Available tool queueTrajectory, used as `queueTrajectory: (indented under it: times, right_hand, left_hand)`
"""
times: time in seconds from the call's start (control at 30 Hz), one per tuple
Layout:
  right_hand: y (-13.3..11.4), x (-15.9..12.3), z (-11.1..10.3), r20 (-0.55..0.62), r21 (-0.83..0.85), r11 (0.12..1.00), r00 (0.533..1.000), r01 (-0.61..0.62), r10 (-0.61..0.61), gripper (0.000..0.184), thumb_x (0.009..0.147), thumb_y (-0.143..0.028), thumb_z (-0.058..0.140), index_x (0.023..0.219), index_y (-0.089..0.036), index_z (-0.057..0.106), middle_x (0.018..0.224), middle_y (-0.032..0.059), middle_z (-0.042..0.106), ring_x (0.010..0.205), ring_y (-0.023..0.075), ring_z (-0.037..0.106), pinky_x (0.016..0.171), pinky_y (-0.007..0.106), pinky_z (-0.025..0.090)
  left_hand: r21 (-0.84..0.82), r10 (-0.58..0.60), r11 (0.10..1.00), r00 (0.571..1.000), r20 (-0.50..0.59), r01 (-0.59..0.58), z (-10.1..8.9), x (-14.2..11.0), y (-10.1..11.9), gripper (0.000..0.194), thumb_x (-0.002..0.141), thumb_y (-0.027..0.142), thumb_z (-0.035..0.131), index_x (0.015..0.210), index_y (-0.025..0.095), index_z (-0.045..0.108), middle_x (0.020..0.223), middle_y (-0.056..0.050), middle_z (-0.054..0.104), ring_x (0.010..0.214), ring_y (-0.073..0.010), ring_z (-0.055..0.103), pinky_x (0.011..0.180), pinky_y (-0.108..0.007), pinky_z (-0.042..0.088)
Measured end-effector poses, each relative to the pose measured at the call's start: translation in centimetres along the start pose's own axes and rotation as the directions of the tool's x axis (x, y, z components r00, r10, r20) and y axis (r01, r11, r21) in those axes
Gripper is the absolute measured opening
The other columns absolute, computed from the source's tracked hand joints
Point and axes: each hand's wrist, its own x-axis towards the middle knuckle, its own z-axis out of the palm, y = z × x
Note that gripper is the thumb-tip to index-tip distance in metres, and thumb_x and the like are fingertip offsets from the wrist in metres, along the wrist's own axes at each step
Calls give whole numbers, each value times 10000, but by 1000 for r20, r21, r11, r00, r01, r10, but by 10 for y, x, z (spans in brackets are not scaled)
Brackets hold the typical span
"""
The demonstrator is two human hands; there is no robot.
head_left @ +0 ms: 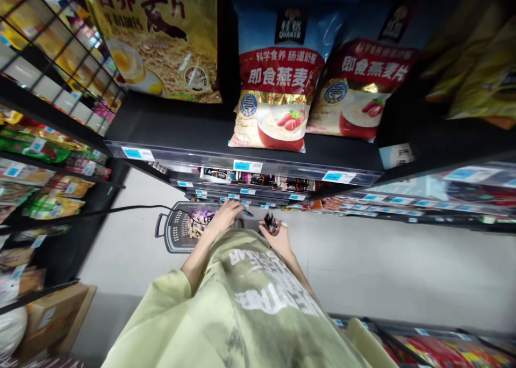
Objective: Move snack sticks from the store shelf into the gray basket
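My right hand (279, 237) closed round a small dark item (271, 223) before my shirt (242, 298), my left hand (226, 215) partly curled, a dark sliver (247, 213) at its fingertips, whether gripped I cannot tell, basket (171, 236) beside it with a purple bag (200, 221) inside.

The right hand (279, 239) held a small dark item (271, 224), perhaps a packet, too blurred to name. The left hand (226, 215) was beside it, over the grey basket (171, 232), where a purple-printed packet (198, 224) lay. Beyond, the far shelf (173, 123) bore two Quaker bags (278, 80) right of a yellow bag (161, 51).
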Motion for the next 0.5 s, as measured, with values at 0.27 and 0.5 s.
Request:
queueTrajectory:
  times: [0.27,0.5]
  right_hand:
    - [31,-3,-11,-8,-40,999,1000,22,-23,296,810,-462,687,869,-178,747,853,85,773,764,224,711,743,315,564]
    - [44,-12,-6,-20,-36,999,999,-26,25,344,803,-466,696,891,-135,728,814,67,764,743,198,703,731,271,540]
  left_hand:
    - [101,-208,958,893,-399,268,-46,51,-66,472,884,7,384,1258,174,619,1224,-130,645,1191,-261,569,1071,-433,434]
    - [414,-419,811,904,-82,414,-48,83,-84,522,861,4,464,1326,188,614,1328,-158,643,1321,-297,524,1158,-478,330]
